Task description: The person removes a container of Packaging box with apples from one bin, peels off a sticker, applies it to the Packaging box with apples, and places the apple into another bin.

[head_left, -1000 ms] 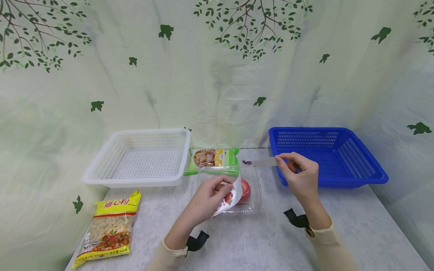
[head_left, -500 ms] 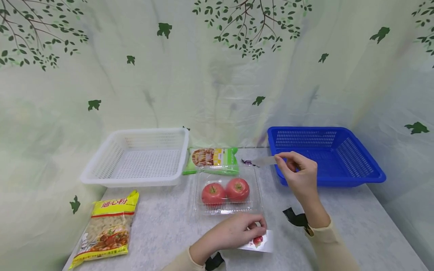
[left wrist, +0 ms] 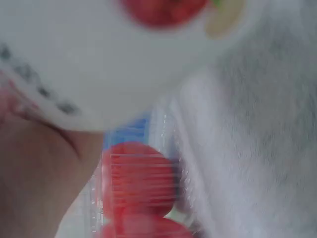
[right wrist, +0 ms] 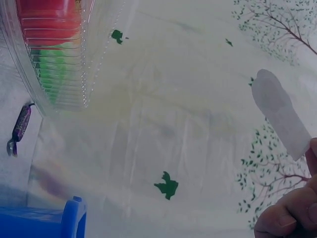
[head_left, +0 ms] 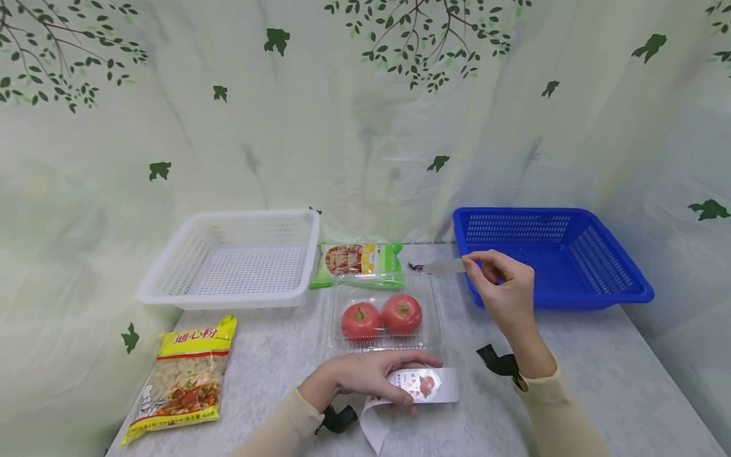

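Note:
My left hand (head_left: 371, 374) holds a white strip of labels (head_left: 448, 387) printed with red fruit, thumb on top. One end of the strip hangs down towards the table's front. My right hand (head_left: 505, 282) pinches a single whitish sticker (head_left: 445, 266) by one end, beside the blue basket. In the right wrist view that sticker (right wrist: 280, 111) has a rounded free end. Just beyond my left hand sits a clear plastic box (head_left: 432, 320), shut over two red fruits (head_left: 402, 314). The blurred label strip (left wrist: 124, 74) fills the top of the left wrist view.
Behind the box lie a green food packet (head_left: 360, 263) and a small purple-wrapped candy (head_left: 415, 267). A white basket (head_left: 228, 301) stands at back left, a blue basket (head_left: 571, 298) at back right. A yellow pasta bag (head_left: 183, 381) lies at left front.
My left hand has come from over the box to in front of it with the label strip, uncovering both fruits. My right hand stays almost in place with the sticker.

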Motion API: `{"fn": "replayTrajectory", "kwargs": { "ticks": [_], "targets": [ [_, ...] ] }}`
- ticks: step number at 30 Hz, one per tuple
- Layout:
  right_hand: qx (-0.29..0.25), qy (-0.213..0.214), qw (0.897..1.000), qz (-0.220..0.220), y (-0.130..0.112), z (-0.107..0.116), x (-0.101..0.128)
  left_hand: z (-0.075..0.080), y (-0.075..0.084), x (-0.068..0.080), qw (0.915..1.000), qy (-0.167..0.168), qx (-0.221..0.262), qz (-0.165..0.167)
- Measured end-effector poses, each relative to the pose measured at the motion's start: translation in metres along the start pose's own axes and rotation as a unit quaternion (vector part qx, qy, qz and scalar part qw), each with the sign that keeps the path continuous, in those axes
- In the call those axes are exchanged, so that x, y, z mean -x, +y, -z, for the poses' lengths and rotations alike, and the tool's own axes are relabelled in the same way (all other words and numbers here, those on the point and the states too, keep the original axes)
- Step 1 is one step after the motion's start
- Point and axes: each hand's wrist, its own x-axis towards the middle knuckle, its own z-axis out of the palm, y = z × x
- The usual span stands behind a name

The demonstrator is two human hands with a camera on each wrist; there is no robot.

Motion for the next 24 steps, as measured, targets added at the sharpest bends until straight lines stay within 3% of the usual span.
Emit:
{"fn": "replayTrajectory", "kwargs": {
  "ticks": [2,5,7,9,11,16,18,19,23,24],
  "targets": [
    [-0.001,-0.001,1.000,0.000,-0.001,0.000,-0.001,-0.004,0.002,0.000,0.9999,0.015,0.006,-0.001],
    [-0.002,0.000,1.000,-0.003,-0.001,-0.001,-0.001,-0.015,0.010,-0.002,0.9972,0.073,-0.008,0.011],
    [-0.002,0.001,1.000,-0.005,-0.001,-0.002,-0.001,-0.023,0.017,-0.003,0.9894,0.126,-0.066,0.026],
    [-0.004,0.001,1.000,-0.005,-0.001,-0.002,0.000,-0.030,0.026,-0.003,0.9746,0.166,-0.145,0.041],
    [-0.006,0.001,1.000,-0.006,-0.001,-0.003,0.000,-0.034,0.036,-0.001,0.9517,0.187,-0.238,0.053],
    [-0.005,-0.001,1.000,-0.004,-0.001,-0.004,-0.001,-0.035,0.044,0.000,0.8866,0.180,-0.424,0.039],
    [-0.004,-0.002,1.000,-0.002,0.000,-0.005,-0.001,-0.034,0.037,-0.006,0.8692,0.182,-0.458,0.036],
    [-0.005,-0.002,1.000,-0.003,0.000,-0.005,-0.001,-0.034,0.031,-0.009,0.8623,0.188,-0.469,0.035],
    [-0.006,-0.001,1.000,-0.002,0.000,-0.006,0.000,-0.039,0.004,-0.027,0.8523,0.228,-0.470,0.026],
    [-0.007,0.000,1.000,-0.001,0.000,-0.005,0.000,-0.040,-0.002,-0.030,0.8459,0.240,-0.476,0.018]
  ]
}}
